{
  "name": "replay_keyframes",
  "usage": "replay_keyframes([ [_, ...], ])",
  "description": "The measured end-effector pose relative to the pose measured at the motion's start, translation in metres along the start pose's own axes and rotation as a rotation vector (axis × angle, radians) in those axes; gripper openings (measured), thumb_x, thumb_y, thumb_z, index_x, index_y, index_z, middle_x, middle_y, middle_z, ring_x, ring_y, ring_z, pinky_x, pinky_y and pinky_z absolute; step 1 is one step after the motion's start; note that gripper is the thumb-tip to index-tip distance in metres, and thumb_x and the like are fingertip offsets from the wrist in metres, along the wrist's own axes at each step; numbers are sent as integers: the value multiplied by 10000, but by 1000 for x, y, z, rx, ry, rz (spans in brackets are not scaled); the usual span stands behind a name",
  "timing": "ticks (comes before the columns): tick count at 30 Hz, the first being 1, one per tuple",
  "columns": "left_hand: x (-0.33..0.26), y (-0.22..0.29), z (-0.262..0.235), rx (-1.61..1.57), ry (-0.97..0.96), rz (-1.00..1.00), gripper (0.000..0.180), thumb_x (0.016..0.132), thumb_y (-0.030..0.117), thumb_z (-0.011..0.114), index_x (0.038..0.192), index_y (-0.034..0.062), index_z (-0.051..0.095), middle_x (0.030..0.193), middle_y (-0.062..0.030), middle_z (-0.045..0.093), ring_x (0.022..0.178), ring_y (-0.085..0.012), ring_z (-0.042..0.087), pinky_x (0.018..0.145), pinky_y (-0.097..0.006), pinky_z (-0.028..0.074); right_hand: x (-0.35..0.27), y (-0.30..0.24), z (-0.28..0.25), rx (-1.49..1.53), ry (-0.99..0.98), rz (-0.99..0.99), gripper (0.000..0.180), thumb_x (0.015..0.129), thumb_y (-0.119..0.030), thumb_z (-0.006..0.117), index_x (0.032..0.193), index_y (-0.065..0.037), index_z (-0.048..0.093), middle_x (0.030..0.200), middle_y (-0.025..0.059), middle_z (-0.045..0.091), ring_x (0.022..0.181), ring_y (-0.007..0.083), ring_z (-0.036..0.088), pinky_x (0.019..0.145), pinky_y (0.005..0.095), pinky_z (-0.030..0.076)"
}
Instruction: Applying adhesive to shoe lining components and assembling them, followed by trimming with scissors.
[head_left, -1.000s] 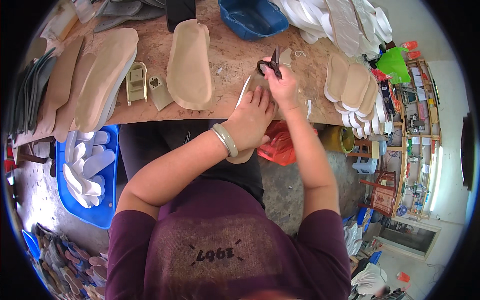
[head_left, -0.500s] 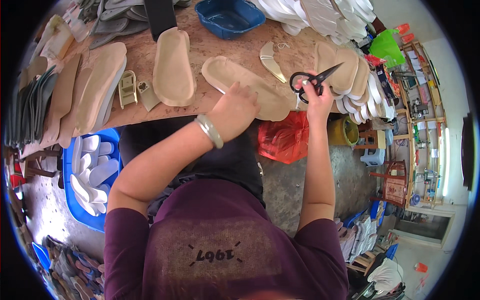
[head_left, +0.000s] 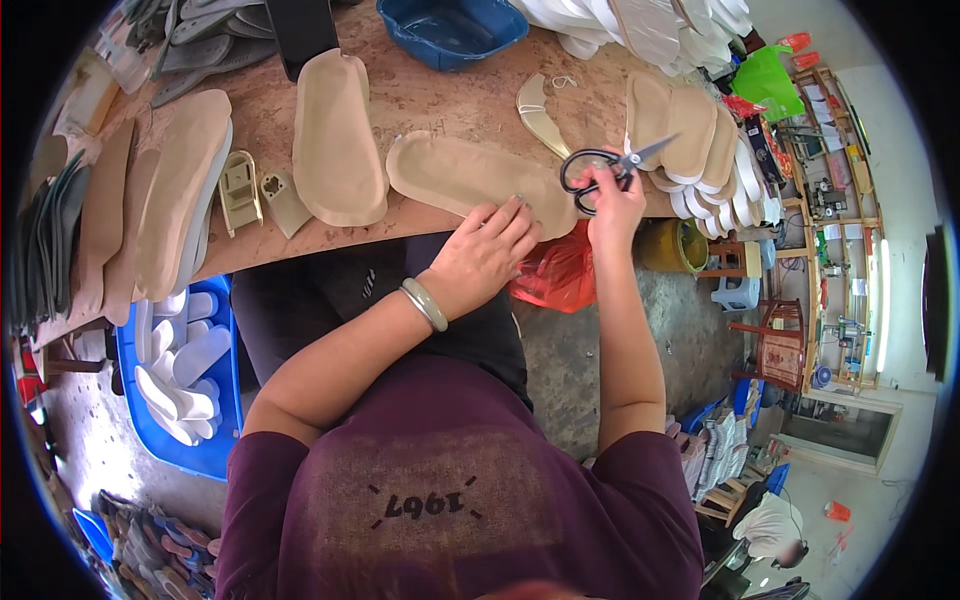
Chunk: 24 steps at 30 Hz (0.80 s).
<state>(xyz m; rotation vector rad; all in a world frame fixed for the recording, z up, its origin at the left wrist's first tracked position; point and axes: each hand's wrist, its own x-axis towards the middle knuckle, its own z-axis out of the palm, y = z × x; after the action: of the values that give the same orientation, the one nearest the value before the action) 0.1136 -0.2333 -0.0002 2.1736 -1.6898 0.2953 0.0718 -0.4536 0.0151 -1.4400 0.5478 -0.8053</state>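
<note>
On the table point(head_left: 440, 100), at its near edge, our left hand point(head_left: 485, 255) lies open, flat on a tan insole point(head_left: 460, 180); just beside the insole, our right hand point(head_left: 612, 200) grips black scissors point(head_left: 600, 165).

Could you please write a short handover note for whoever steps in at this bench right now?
Left hand: palm down, pressing the near end of a tan insole that lies flat at the front edge of the wooden table.
Right hand: gripping black-handled scissors, raised just right of that insole, blades pointing right, not touching it.
Around: another tan insole lies to the left, a curved offcut just behind, a stack of tan and white insoles to the right.
Done: the offcut suggests some trimming.
Left: I cannot tell how much of the edge is still untrimmed.
</note>
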Motion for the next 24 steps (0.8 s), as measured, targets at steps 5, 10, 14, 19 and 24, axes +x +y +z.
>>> replay_keyframes([
  [5,-4,-2,1,14,-5,8,618,790,347,674,1316,91,472,1314,-77,476,1311,-239,378,1062,-386,292,-23,-20,1,-680,-525,-551,197,865,53,583,1044,5,649,924,70,689,801,140,667,687,284,549],
  [10,-2,-5,-1,-18,77,44,462,824,255,588,1240,76,499,1281,-101,506,1293,-246,406,1067,-374,291,-12,-9,7,-655,-438,-520,204,850,30,608,1044,-22,646,890,56,674,745,131,653,661,287,528],
  [14,-2,-4,-2,7,18,34,597,796,331,670,1309,94,476,1326,-76,474,1315,-240,375,1077,-392,283,3,0,-6,162,10,-55,235,872,7,610,1105,29,595,799,45,636,686,121,619,653,276,526],
  [19,-1,-8,-3,-28,-10,29,557,800,327,668,1279,102,493,1334,-76,475,1319,-237,375,1092,-396,273,-17,-18,3,-242,-385,-185,193,888,-10,620,1078,20,637,886,64,666,741,122,642,702,268,534],
  [24,-1,-8,1,-1,41,56,558,786,323,679,1264,100,497,1312,-73,484,1302,-235,390,1089,-399,276,-12,-19,29,-739,-654,-700,165,899,-19,604,1051,18,654,890,42,667,735,108,636,667,258,519],
])
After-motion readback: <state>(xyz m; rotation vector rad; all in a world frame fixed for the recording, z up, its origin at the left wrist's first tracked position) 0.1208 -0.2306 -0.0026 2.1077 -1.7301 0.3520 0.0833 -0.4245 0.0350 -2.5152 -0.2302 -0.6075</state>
